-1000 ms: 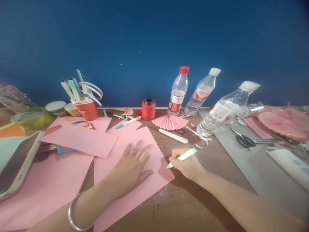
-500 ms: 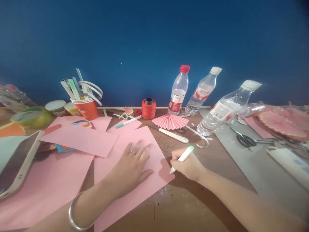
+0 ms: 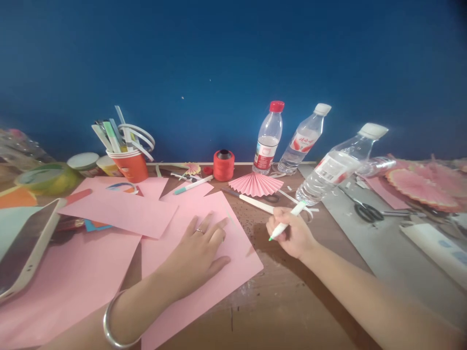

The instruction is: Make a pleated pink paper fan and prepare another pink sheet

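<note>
My left hand [image 3: 202, 248] lies spread on a pink sheet [image 3: 182, 311] near the middle of the table, its fingers apart and holding nothing. A green-tipped white marker [image 3: 288, 222] is held in my right hand [image 3: 295, 234], just off the sheet's right edge. Its tip points down and left, above the brown tabletop. Faint green marking shows near the sheet's upper right edge. Behind my right hand lie a white cutter [image 3: 255, 203] and a folded pink paper fan [image 3: 255, 184].
Three bottles, one red-capped [image 3: 268, 141], stand at the back right near scissors [image 3: 367, 211] on a grey mat [image 3: 343, 214]. A red thread spool [image 3: 223, 166] and an orange cup [image 3: 131, 166] of pens stand behind. A phone [image 3: 29, 248] lies left.
My right hand has lifted the marker off the sheet's right corner and moved up and slightly right. My left hand stays on the sheet.
</note>
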Motion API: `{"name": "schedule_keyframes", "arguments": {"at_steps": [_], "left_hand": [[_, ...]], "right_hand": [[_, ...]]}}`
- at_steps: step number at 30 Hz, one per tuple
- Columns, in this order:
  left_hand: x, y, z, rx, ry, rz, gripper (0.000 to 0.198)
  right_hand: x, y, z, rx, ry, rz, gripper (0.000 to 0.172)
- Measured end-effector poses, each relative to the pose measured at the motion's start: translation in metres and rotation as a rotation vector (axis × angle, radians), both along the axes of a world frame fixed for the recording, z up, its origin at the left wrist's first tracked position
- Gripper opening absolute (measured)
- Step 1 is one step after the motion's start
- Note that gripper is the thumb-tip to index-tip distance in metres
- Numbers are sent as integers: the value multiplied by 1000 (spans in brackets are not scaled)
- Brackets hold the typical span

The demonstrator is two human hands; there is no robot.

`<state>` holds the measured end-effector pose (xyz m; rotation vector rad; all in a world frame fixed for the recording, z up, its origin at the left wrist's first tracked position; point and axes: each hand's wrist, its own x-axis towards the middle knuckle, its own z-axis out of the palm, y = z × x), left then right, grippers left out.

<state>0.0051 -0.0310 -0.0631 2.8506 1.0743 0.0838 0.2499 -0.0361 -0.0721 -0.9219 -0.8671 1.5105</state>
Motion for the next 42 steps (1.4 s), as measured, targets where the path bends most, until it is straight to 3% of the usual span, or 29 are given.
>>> {"name": "schedule_keyframes", "arguments": {"at_steps": [8,19,25,31,42], "left_hand": [[1,-4,5,-25,36,-11,28],[3,-31,9,-41,93,-190,45],[-1,-18,7,-42,94,-70,38],[-6,-3,2,3,75,9,38],[-3,5,-8,32,46,87,49]], "right_hand": [[-2,0,0,26,200,-71,27],[-5,1,-3,25,135,-83,27],[-8,-2,-7,42,-196,-126,37],[-13,-15,5,-4,-639,115,19],[-17,-26,3,86,-773,30,26]]}}
